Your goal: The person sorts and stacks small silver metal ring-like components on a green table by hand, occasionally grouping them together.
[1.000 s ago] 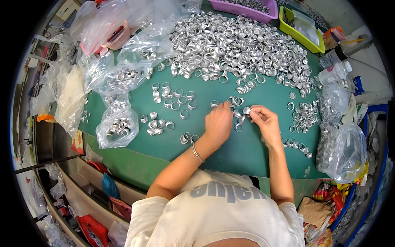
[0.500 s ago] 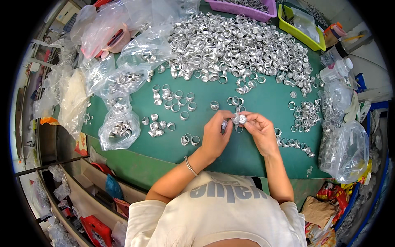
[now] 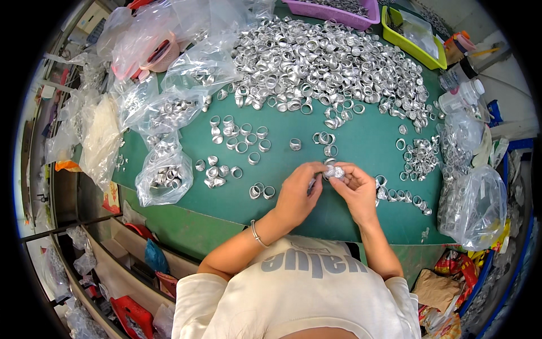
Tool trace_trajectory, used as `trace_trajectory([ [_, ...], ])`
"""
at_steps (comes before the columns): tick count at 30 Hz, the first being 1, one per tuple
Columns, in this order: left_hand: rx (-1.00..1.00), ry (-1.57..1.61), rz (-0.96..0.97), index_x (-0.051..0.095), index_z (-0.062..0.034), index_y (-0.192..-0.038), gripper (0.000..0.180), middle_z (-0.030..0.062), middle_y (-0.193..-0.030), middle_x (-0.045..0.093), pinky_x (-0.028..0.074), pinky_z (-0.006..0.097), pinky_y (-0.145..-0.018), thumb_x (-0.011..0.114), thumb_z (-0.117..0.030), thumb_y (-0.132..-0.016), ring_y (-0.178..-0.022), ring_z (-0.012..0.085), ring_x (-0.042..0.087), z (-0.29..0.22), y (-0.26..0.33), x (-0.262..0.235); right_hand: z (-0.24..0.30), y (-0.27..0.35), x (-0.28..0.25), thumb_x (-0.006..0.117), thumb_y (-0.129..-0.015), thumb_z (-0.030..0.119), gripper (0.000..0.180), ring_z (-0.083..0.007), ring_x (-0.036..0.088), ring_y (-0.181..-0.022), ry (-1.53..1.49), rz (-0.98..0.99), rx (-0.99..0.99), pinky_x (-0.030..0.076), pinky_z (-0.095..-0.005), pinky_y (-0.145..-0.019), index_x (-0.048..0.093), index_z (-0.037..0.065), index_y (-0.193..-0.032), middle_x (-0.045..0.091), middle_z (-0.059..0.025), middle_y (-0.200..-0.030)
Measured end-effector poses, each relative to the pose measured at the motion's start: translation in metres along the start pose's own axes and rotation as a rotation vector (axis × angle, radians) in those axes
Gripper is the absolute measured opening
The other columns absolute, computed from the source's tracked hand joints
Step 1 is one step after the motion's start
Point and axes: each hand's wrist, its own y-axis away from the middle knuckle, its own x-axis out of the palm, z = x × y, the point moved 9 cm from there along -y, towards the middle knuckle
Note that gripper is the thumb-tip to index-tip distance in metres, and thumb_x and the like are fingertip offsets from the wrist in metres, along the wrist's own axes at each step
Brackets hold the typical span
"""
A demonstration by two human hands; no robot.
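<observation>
Silver-coloured rings [image 3: 335, 172] are pinched between my two hands, just above the green tabletop. My left hand [image 3: 299, 192] is closed, its fingertips meeting the rings from the left; another ring [image 3: 311, 185] shows inside its curled fingers. From the other side my right hand [image 3: 359, 191] grips them between thumb and fingers. How many rings lie in the fingers is partly hidden. Just beyond my fingertips a short row of rings [image 3: 331, 151] lies on the table, and a single ring [image 3: 295, 144] sits to its left.
A large heap of rings [image 3: 327, 62] covers the far side. Small ring groups [image 3: 243, 141] lie left, with another pile [image 3: 420, 159] right. Clear plastic bags [image 3: 165, 178] line the left, more bags [image 3: 474, 209] the right. Purple [image 3: 361, 21] and lime-green trays [image 3: 415, 53] stand behind.
Both hands have drawn slightly nearer to my body with the rings. A ring on the table that my fingers partly covered now shows beyond them.
</observation>
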Motion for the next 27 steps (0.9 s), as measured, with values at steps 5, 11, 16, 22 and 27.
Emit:
trace_trajectory([
  [5, -0.014, -0.213, 0.01, 0.057, -0.0011, -0.104, 0.025, 0.0163, -0.096, 0.058, 0.048, 0.037, -0.073, 0.06, 0.006, -0.081, -0.087, 0.0337, 0.06, 0.032, -0.022, -0.017, 0.022, -0.002, -0.056, 0.069, -0.078, -0.005, 0.013, -0.0077, 0.056, -0.078, 0.267, -0.112, -0.042, 0.046, -0.0218, -0.073, 0.064, -0.003, -0.09, 0.064, -0.0062, -0.1],
  [11, -0.125, -0.445, 0.104, 0.058, 0.0013, -0.1, 0.02, 0.016, -0.101, 0.054, 0.048, 0.038, -0.069, 0.064, 0.002, -0.08, -0.081, 0.0335, 0.058, 0.062, -0.032, -0.008, 0.07, -0.019, -0.101, 0.073, -0.071, 0.001, 0.017, -0.0183, 0.056, -0.08, 0.902, 0.043, -0.244, 0.045, -0.0289, -0.077, 0.062, -0.002, -0.083, 0.066, -0.0092, -0.093],
  [16, -0.17, -0.288, 0.086, 0.059, 0.0016, -0.094, 0.016, 0.0145, -0.095, 0.056, 0.048, 0.035, -0.066, 0.066, 0.0, -0.08, -0.077, 0.0299, 0.058, 0.05, -0.031, -0.01, 0.06, -0.012, -0.132, 0.071, -0.071, 0.001, 0.021, -0.0251, 0.052, -0.095, 1.096, 0.174, -0.096, 0.039, -0.0359, -0.089, 0.056, 0.001, -0.086, 0.064, -0.0059, -0.099],
  [22, 0.077, 0.07, 0.257, 0.058, 0.0014, -0.094, 0.015, 0.0142, -0.094, 0.057, 0.048, 0.035, -0.065, 0.065, 0.002, -0.081, -0.076, 0.0298, 0.058, -0.011, -0.022, 0.059, 0.068, 0.012, -0.123, 0.07, -0.07, -0.001, 0.02, -0.0257, 0.049, -0.105, 1.254, 0.184, -0.152, 0.033, -0.0377, -0.097, 0.057, 0.003, -0.085, 0.061, -0.0034, -0.109],
  [27, 0.037, 0.035, 0.38, 0.057, 0.0013, -0.096, 0.015, 0.0156, -0.097, 0.056, 0.047, 0.039, -0.074, 0.061, 0.002, -0.081, -0.086, 0.0349, 0.057, -0.007, -0.014, 0.12, 0.081, 0.028, -0.119, 0.07, -0.068, -0.001, 0.021, -0.0266, 0.047, -0.11, 1.48, 0.076, -0.208, 0.032, -0.0408, -0.099, 0.058, 0.003, -0.084, 0.058, -0.0043, -0.112],
])
